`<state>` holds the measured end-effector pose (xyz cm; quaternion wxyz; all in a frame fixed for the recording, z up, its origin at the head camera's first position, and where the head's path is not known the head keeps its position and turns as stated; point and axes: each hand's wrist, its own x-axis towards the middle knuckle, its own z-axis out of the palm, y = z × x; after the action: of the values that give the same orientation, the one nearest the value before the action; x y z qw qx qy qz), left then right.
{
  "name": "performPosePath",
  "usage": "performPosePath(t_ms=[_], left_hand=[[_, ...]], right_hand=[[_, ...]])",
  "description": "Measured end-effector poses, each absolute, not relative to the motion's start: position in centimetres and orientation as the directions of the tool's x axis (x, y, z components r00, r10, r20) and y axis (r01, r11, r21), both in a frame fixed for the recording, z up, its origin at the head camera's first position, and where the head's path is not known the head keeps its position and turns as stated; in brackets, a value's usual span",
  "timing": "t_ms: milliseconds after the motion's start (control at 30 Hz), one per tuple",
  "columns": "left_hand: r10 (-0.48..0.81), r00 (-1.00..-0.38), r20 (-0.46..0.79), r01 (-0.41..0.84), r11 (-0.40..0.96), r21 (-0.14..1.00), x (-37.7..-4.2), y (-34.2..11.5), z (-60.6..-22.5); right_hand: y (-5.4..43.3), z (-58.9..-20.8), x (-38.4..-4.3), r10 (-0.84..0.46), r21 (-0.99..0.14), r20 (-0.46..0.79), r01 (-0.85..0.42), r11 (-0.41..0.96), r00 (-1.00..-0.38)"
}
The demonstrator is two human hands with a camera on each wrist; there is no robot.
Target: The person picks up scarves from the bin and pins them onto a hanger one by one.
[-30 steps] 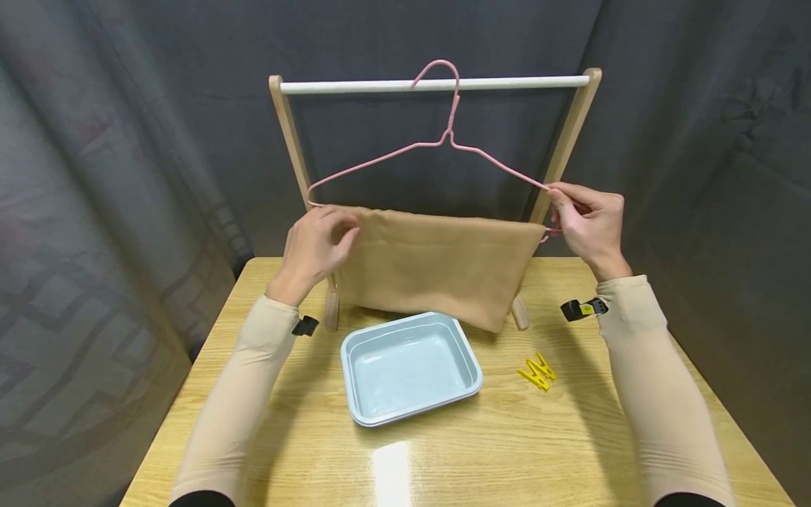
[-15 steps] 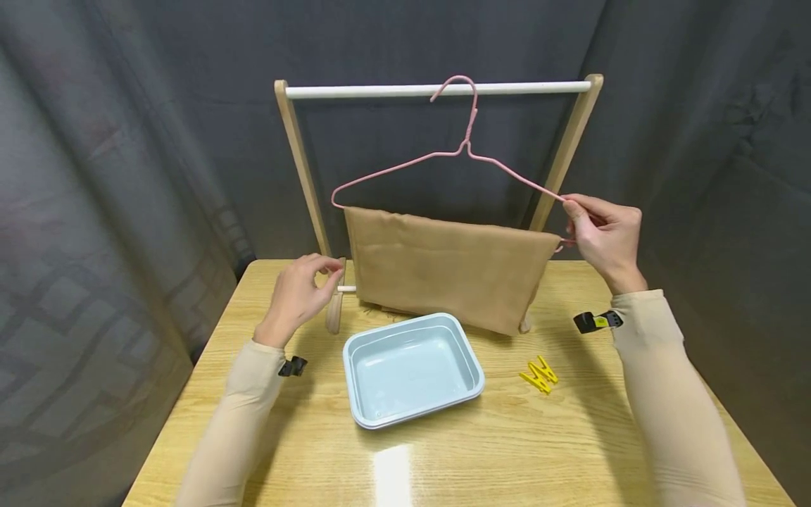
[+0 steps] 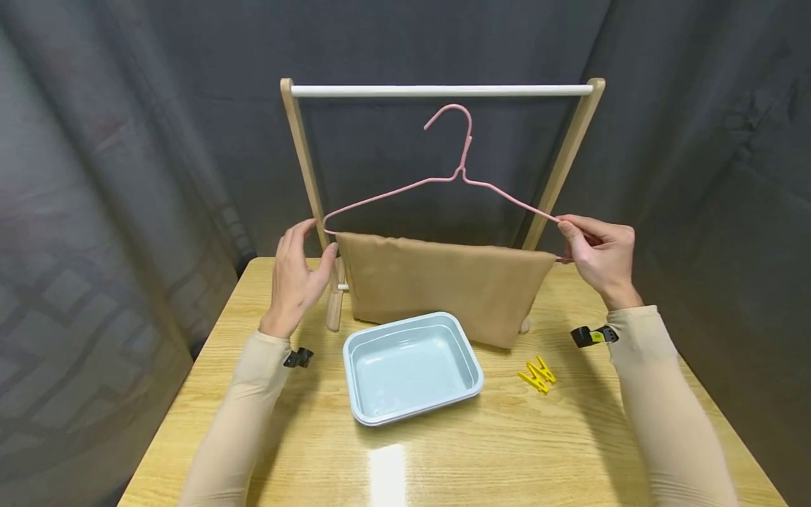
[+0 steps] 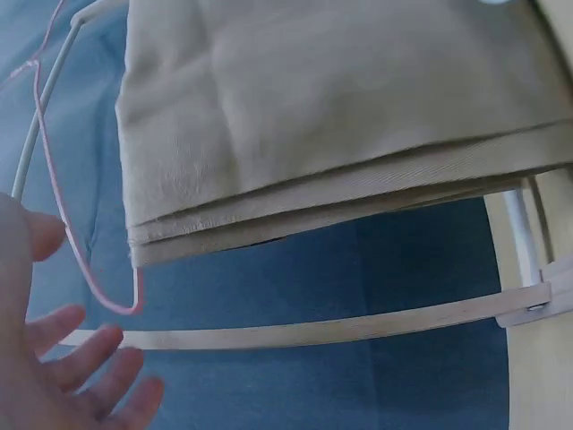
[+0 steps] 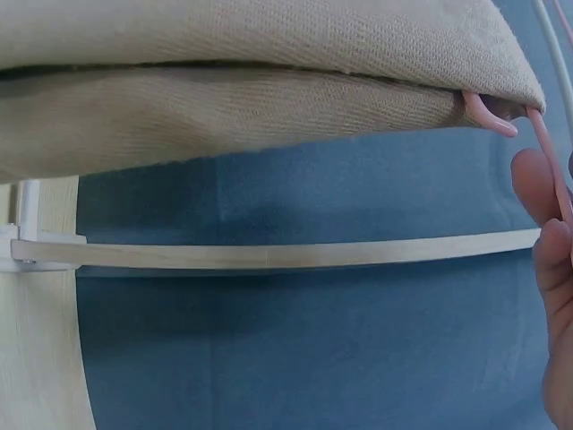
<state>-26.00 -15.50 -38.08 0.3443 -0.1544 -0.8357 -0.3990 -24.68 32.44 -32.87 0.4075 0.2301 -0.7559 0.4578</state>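
A pink wire hanger hangs in the air with a folded tan cloth draped over its lower bar. My right hand pinches the hanger's right shoulder near its end; in the right wrist view the pink wire runs between fingers and thumb. Beside the hanger's left end is my left hand, fingers spread and holding nothing. The left wrist view shows the rounded hanger end near those spread fingers, along with the cloth's layered lower edges. The hanger's hook sits below the rack's white rail in the head view.
A wooden-sided rack stands at the back of the table, behind the cloth. In front of it lies a light blue tray. Yellow clothespins lie to the tray's right. Grey curtains surround the table.
My left hand came away from the cloth's upper left corner, dropped, then rose with its fingers spreading. The hanger and cloth shifted right, then lowered, the hook sinking beneath the rail.
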Motion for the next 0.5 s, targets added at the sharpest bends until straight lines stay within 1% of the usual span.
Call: performPosePath(t_ms=[133, 200, 267, 400, 500], left_hand=[[0.059, -0.747, 0.662, 0.568, 0.574, 0.59, -27.0, -15.3, -37.3], [0.091, -0.748, 0.658, 0.594, 0.533, 0.602, -27.3, -15.1, -37.0], [0.108, -0.733, 0.671, 0.623, 0.502, 0.6, -27.5, -14.8, -36.8], [0.1, -0.676, 0.73, 0.675, 0.48, 0.56, -28.0, -14.3, -36.3], [0.085, -0.665, 0.742, 0.689, 0.453, 0.566, -28.2, -14.2, -36.0]], right_hand=[[32.0, -33.3, -24.9, 0.012, -0.509, 0.833, -0.756, 0.412, -0.554], [31.7, -33.5, -25.0, 0.0, -0.509, 0.835, -0.772, 0.382, -0.55], [31.3, -33.8, -25.1, -0.007, -0.511, 0.835, -0.781, 0.361, -0.55], [30.8, -34.1, -25.3, -0.01, -0.514, 0.836, -0.789, 0.336, -0.549], [30.7, -34.4, -25.3, -0.024, -0.52, 0.828, -0.784, 0.338, -0.56]])
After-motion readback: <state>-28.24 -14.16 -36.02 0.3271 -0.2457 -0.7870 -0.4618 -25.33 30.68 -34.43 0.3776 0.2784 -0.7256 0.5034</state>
